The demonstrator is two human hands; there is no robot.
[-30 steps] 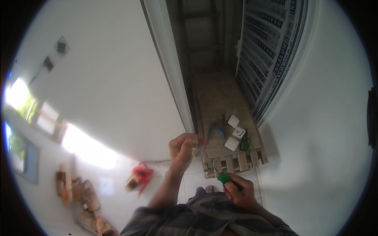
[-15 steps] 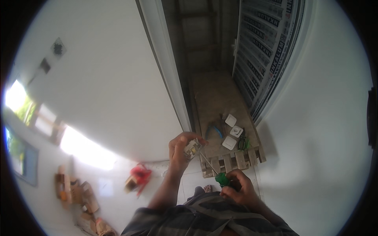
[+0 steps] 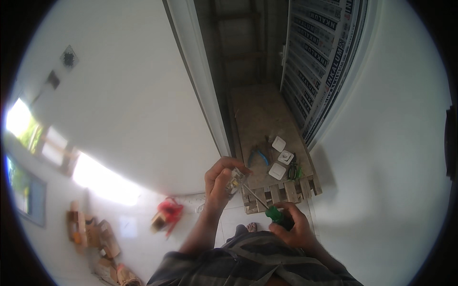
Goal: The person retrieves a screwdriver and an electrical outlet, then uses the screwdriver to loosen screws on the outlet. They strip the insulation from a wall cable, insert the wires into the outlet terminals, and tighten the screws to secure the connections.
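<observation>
My left hand is closed around the insert of a wall socket or switch, a small pale block with metal parts; which of the two it is I cannot tell. In my right hand is a screwdriver with a green handle, fingers wrapped about its rear end. The metal shaft points up and left, its tip at the insert's edge. Exact contact with a screw is too small to make out. Both hands are in front of my body, just short of the wooden platform.
On the platform lie blue-handled pliers, white square cover plates, a white square fitting and a dark and green tool. A film-wrapped door stands to the right. Cardboard boxes and a red bag are on the floor at left.
My right hand and the screwdriver's handle have shifted and turned slightly, the handle a little up and right. My left hand keeps the insert, tilted a little differently.
</observation>
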